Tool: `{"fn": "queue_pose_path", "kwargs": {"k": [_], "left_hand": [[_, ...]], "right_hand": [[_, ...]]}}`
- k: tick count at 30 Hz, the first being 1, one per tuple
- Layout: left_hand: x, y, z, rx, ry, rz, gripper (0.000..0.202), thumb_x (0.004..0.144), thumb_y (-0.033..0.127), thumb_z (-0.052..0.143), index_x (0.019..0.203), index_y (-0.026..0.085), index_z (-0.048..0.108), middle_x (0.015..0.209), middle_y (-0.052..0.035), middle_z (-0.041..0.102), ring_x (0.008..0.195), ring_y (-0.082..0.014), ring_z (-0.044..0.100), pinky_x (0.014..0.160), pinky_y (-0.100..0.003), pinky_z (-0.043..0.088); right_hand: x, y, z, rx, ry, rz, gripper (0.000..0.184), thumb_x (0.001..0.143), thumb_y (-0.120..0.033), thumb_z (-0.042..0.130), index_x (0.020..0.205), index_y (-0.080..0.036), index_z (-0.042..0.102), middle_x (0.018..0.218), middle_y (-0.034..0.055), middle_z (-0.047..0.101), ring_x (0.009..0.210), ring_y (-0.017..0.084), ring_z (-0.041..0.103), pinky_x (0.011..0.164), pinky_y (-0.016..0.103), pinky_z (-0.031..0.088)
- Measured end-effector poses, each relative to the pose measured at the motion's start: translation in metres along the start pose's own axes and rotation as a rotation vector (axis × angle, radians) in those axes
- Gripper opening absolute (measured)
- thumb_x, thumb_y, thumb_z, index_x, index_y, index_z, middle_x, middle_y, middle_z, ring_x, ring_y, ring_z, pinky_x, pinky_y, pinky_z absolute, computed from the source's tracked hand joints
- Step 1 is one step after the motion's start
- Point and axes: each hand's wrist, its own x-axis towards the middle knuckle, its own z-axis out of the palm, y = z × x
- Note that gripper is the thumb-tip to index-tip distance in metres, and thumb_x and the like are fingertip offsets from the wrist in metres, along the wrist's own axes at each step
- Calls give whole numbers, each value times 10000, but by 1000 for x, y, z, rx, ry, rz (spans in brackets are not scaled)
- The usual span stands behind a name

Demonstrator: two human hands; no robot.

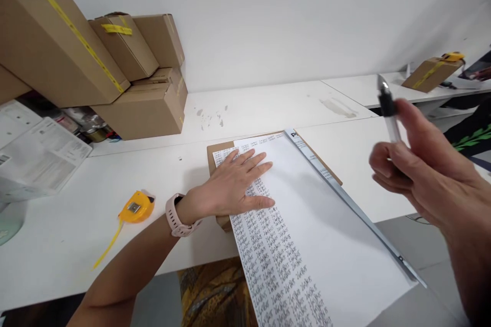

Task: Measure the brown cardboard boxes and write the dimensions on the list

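My left hand [241, 181] lies flat with its fingers spread on a large white sheet of paper [326, 235], pressing on its upper left part. Columns of small handwritten dark text cover the left side of the sheet, while its right side is blank. Under the sheet is a brown cardboard piece [211, 156]. A grey-blue printed strip [345, 196] runs along the sheet's right edge. Raised in the air at the right, my right hand [425, 168] grips a pen [392, 117] with a black grip and a silver tip pointing up. The sheet hangs over the table's front edge.
A yellow tape measure [137, 207] with some tape out lies left of my left forearm. Stacked cardboard boxes [146, 110] stand at the back left, beside a white package [46, 156]. Another box [431, 74] bears a yellow tape measure [453, 56]. Someone's dark clothing [473, 122] shows at the far right.
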Motion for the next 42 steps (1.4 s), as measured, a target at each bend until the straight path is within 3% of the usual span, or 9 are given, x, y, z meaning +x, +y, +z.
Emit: {"fn": "queue_pose_path", "kwargs": {"k": [4, 7, 10, 15, 20, 23, 27, 34, 42], "left_hand": [[5, -2, -4, 12, -7, 1, 898, 894, 807, 370, 1555, 199, 367, 1666, -119, 281, 1539, -356, 209, 1238, -591, 118], [6, -6, -7, 23, -3, 18, 844, 905, 779, 409, 1536, 219, 401, 1654, -113, 312, 1525, -365, 247, 1224, -606, 160], [6, -12, -12, -4, 7, 57, 805, 906, 762, 442, 1520, 242, 425, 1641, -98, 344, 1517, -352, 276, 1223, -597, 180], [5, -22, -21, -85, -67, 45, 793, 923, 715, 481, 1525, 202, 422, 1641, -103, 339, 1533, -315, 259, 1250, -525, 176], [4, -27, -18, -137, -29, 52, 739, 935, 690, 490, 1484, 195, 476, 1618, -99, 390, 1512, -282, 319, 1252, -487, 204], [4, -26, -12, -141, 29, 69, 695, 949, 667, 487, 1449, 185, 504, 1591, -115, 435, 1500, -276, 346, 1256, -505, 193], [5, -24, -5, -117, 112, 84, 597, 965, 601, 519, 1383, 175, 541, 1527, -142, 514, 1476, -283, 387, 1239, -534, 243], [4, -16, -4, -77, 173, 66, 506, 979, 509, 542, 1322, 137, 553, 1523, -213, 482, 1476, -316, 375, 1199, -573, 325], [6, -12, -5, -50, 191, 39, 420, 981, 469, 548, 1228, 135, 608, 1420, -213, 561, 1399, -368, 462, 1146, -596, 398]], "right_hand": [[44, -23, 35, 375, -223, 26, 264, 926, -426, 611, 1179, -368, 660, 655, -14, 554, 523, 133, 473, 507, 311, 420], [71, -24, 65, 453, -470, -25, 610, 840, -786, 502, 1294, -388, 595, 1059, 43, 703, 1010, 260, 655, 843, 458, 541], [94, -14, 87, 483, -736, -104, 961, 634, -934, 556, 1422, -387, 484, 1462, 64, 551, 1405, 338, 434, 1076, 540, 423], [111, 2, 108, 490, -968, -152, 995, 617, -643, 850, 1461, -330, 426, 1635, 91, 333, 1540, 290, 212, 1189, 501, 295], [101, 14, 126, 362, -622, -40, 406, 838, -565, 713, 1071, -241, 644, 1181, 92, 725, 1216, 268, 630, 1108, 515, 405], [98, 22, 139, 370, -394, 47, 544, 937, -695, 448, 1082, -216, 662, 821, 70, 739, 907, 242, 713, 969, 491, 502], [100, 28, 149, 535, -456, 202, 701, 933, -717, 418, 1368, -184, 552, 974, 105, 729, 966, 236, 681, 924, 444, 520], [102, 36, 148, 358, -334, 225, 376, 869, -587, 657, 839, -215, 617, 677, -25, 552, 669, 133, 504, 682, 308, 426], [97, 23, 146, 265, -455, 255, 354, 804, -522, 749, 864, -199, 617, 740, -19, 572, 657, 115, 469, 600, 285, 346]]}}
